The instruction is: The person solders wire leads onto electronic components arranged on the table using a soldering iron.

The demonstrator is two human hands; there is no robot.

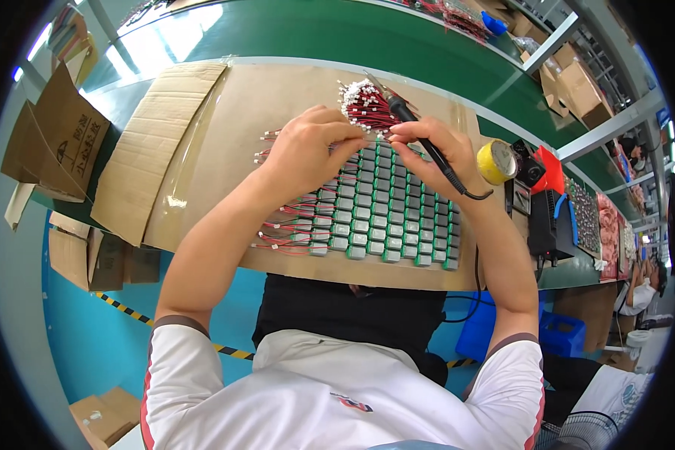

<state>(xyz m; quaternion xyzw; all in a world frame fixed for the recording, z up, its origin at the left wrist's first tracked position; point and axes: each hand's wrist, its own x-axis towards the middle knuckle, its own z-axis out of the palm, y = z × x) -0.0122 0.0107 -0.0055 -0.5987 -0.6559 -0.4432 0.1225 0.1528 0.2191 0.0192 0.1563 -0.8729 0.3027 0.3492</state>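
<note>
My left hand (pixel 313 146) is closed in a pinch at the far edge of a grid of small grey blocks with green edges (pixel 380 206). A thin wire (pixel 377 140) seems to run from its fingertips toward my right hand (pixel 441 152). A black soldering iron (pixel 427 142) lies across the right hand's fingers, its tip pointing up and left, while the thumb and forefinger pinch close to the wire. Just beyond both hands is a bundle of red and black wires with white connectors (pixel 367 105). More such wires (pixel 296 232) stick out from the left-hand blocks.
A brown cardboard sheet (pixel 217 150) covers the bench. To the right stand a yellow tape roll (pixel 496 162), a black soldering station (pixel 550 229) and a red container (pixel 550 171). A folded cardboard piece (pixel 154 142) and an open carton (pixel 56 142) are left. Another person (pixel 639 292) sits far right.
</note>
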